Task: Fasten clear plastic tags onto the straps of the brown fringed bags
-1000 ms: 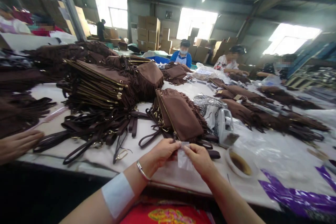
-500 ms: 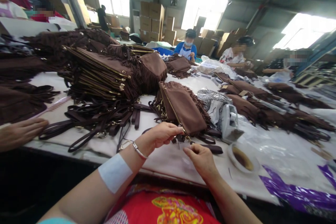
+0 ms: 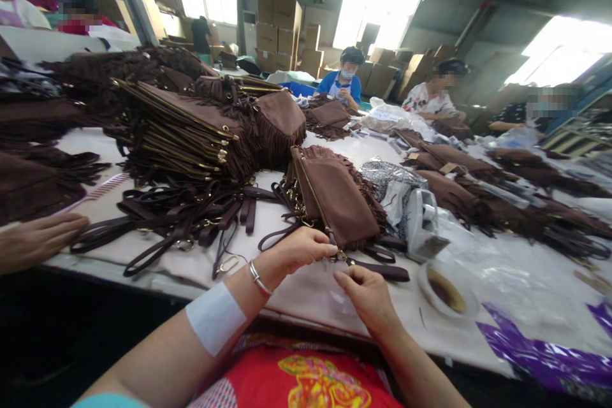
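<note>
In front of me a brown fringed pouch [image 3: 342, 201] lies on top of others, its gold zipper facing left. My left hand [image 3: 306, 250] is closed, thumb and fingertips pinching at the metal clasp by the pouch's near corner. A small piece of clear plastic film [image 3: 335, 275] hangs just under that clasp. My right hand [image 3: 367, 293] is closed too, pinching the film's right side. From the clasp area a dark wrist strap [image 3: 387, 270] stretches out to the right, behind my right hand. Exactly what lies between my left fingertips is partly hidden.
Left of my hands lie several loose wrist straps [image 3: 186, 217] and a tall stack of pouches [image 3: 176, 127]. A pink comb [image 3: 102, 189] and another person's hand [image 3: 45, 239] are farther left. On the right are a tape dispenser [image 3: 423, 226], a tape roll [image 3: 447, 290] and plastic bags [image 3: 521, 280].
Both hands keep their pinch at the clasp and the film, with only slight finger movement. The view has shifted a little.
</note>
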A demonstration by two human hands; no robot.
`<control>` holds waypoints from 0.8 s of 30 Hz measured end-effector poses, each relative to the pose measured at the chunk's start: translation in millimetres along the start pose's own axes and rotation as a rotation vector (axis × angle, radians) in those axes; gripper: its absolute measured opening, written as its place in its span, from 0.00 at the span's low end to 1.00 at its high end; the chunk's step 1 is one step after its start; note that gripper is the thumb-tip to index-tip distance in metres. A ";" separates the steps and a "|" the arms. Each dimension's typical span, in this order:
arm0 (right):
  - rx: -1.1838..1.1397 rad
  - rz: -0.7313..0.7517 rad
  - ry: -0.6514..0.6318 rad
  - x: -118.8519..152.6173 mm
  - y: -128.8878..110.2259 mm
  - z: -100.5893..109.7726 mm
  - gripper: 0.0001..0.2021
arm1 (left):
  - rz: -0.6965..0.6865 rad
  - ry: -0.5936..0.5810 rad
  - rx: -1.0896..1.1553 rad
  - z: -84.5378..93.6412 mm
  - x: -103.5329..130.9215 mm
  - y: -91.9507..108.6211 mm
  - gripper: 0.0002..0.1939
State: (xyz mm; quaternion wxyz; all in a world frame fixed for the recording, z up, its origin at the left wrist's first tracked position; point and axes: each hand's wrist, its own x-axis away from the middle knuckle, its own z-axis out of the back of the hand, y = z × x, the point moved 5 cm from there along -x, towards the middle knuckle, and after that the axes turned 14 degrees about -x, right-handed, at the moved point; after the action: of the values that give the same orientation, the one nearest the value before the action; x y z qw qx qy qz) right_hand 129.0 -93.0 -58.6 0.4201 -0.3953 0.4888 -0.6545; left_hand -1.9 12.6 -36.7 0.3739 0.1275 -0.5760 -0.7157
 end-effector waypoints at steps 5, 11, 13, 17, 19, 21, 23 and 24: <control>-0.135 -0.075 0.016 -1.8 4.4 -2.0 0.17 | 0.019 0.002 -0.027 -1.4 -0.7 -5.7 0.19; -0.509 -0.241 -0.003 -2.9 8.1 -20.0 0.18 | 0.117 -0.006 0.104 0.1 3.3 -16.5 0.24; -0.594 -0.283 -0.001 -2.2 11.3 -27.0 0.18 | 0.190 -0.031 0.196 -2.4 10.0 -26.6 0.25; -0.697 -0.325 0.003 -2.5 19.3 -38.7 0.19 | 0.255 -0.089 0.296 -13.5 25.9 -46.1 0.21; -0.712 -0.330 0.002 -4.4 21.1 -42.8 0.19 | 0.250 -0.049 0.273 -15.3 29.8 -51.8 0.18; -0.705 -0.309 -0.023 -7.3 19.5 -46.2 0.20 | 0.235 0.026 0.220 -12.2 29.7 -54.0 0.15; -0.710 -0.283 -0.076 -10.1 16.5 -50.2 0.21 | 0.202 0.089 0.164 -5.6 26.5 -52.6 0.12; -0.709 -0.282 -0.099 -11.2 15.9 -52.1 0.21 | 0.186 0.117 0.134 -1.0 24.3 -51.2 0.11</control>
State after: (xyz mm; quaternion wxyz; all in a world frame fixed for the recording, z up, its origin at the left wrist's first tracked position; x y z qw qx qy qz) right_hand 87.0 -69.2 -86.2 0.1861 -0.6104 0.6047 -0.4765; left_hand -37.9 -1.8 -78.1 0.4624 0.1399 -0.6089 -0.6291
